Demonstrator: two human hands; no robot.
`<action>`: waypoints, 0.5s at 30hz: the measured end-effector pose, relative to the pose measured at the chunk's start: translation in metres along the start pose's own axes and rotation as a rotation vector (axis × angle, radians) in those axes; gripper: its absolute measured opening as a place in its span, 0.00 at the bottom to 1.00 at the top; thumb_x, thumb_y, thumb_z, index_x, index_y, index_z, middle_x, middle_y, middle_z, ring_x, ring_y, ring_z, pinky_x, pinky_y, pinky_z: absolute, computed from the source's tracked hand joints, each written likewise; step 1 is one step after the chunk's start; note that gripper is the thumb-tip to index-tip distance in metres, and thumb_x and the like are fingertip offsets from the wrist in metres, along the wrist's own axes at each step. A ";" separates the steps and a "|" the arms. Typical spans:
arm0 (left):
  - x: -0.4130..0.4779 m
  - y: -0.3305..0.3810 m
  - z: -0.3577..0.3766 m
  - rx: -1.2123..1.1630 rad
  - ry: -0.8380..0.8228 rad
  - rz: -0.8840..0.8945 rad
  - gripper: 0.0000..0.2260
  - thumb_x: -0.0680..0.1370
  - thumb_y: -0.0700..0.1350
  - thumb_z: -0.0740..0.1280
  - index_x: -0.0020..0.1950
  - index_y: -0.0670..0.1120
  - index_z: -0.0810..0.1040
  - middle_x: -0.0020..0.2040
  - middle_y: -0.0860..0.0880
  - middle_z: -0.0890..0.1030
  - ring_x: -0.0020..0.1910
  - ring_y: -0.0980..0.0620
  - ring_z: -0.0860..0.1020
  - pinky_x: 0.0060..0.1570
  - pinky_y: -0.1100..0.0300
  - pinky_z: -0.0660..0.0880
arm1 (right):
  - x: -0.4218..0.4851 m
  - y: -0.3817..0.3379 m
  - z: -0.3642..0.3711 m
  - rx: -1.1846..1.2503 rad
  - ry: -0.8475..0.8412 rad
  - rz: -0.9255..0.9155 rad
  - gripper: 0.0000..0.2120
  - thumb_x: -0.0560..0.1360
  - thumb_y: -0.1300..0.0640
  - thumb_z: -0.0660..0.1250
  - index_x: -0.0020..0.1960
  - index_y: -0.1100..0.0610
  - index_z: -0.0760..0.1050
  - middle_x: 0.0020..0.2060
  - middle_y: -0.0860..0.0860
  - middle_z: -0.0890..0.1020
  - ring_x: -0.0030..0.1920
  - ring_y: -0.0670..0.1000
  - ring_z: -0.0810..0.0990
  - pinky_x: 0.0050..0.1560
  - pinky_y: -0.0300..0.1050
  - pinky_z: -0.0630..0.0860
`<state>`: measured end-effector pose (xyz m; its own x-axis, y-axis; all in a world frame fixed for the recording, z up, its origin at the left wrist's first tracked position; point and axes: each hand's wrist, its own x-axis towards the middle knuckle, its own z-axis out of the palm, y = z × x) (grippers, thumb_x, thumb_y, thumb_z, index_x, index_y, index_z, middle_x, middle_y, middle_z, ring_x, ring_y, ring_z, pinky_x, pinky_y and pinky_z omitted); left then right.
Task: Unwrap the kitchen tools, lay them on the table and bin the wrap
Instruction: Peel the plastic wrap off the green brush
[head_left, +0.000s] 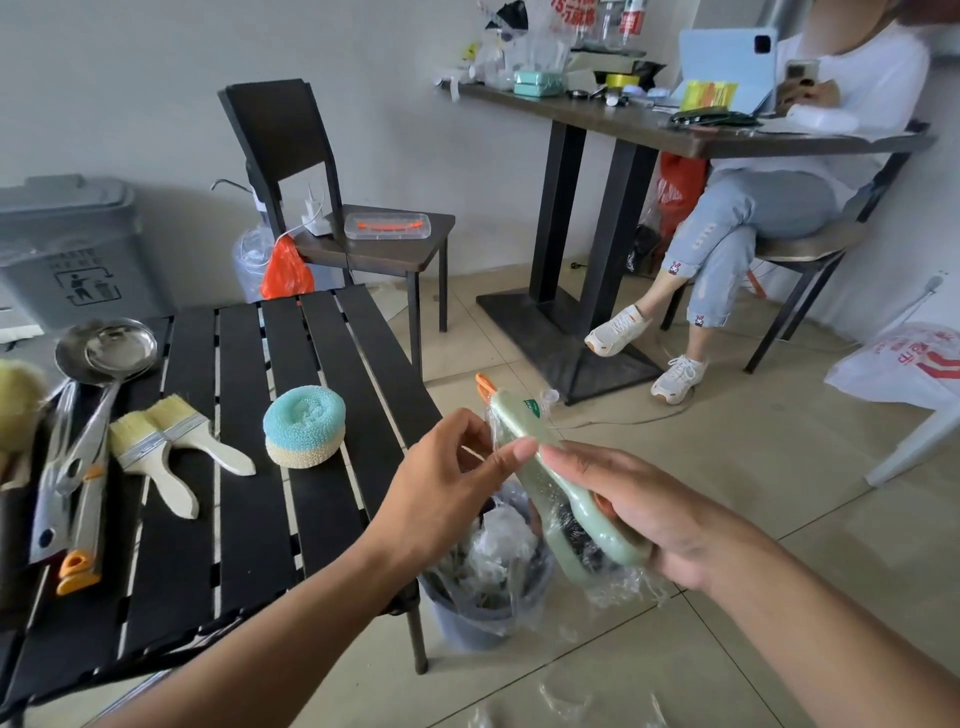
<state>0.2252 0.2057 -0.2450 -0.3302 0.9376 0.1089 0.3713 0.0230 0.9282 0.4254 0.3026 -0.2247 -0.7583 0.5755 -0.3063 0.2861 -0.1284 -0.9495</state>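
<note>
My right hand grips the head end of a pale green brush with an orange loop at its far tip, still covered in clear plastic wrap. My left hand pinches the wrap partway along the handle. Both hands are above a small grey bin lined with plastic and holding crumpled wrap. On the black slatted table lie two wooden paint brushes, a blue and cream scourer, a steel ladle and metal tools with orange ends.
A large grey waste bin stands behind the table at left. A dark chair carries a clear box. A person sits at a cluttered table at right. Scraps of clear wrap lie on the tiled floor.
</note>
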 end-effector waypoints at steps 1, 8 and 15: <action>-0.001 0.000 0.001 -0.005 0.011 0.017 0.23 0.76 0.69 0.71 0.45 0.49 0.76 0.37 0.53 0.83 0.34 0.56 0.80 0.36 0.53 0.81 | -0.001 0.000 0.001 0.011 0.000 -0.002 0.20 0.80 0.35 0.69 0.69 0.40 0.81 0.58 0.47 0.88 0.55 0.49 0.88 0.53 0.41 0.79; -0.002 0.003 -0.006 0.016 0.121 0.167 0.12 0.85 0.52 0.67 0.42 0.51 0.80 0.40 0.52 0.86 0.33 0.57 0.80 0.36 0.59 0.80 | -0.002 -0.001 0.000 0.071 0.070 -0.025 0.24 0.73 0.36 0.75 0.65 0.46 0.85 0.57 0.60 0.87 0.45 0.50 0.84 0.37 0.40 0.76; 0.003 -0.002 0.000 -0.467 0.271 -0.185 0.12 0.85 0.44 0.68 0.45 0.39 0.81 0.41 0.43 0.87 0.43 0.44 0.89 0.33 0.54 0.83 | 0.001 0.003 0.005 0.068 0.100 -0.028 0.24 0.75 0.37 0.74 0.61 0.53 0.86 0.54 0.61 0.88 0.45 0.53 0.86 0.39 0.39 0.81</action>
<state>0.2231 0.2082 -0.2468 -0.5868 0.8087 -0.0402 -0.1163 -0.0350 0.9926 0.4228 0.2988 -0.2282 -0.7025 0.6567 -0.2743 0.2227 -0.1633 -0.9611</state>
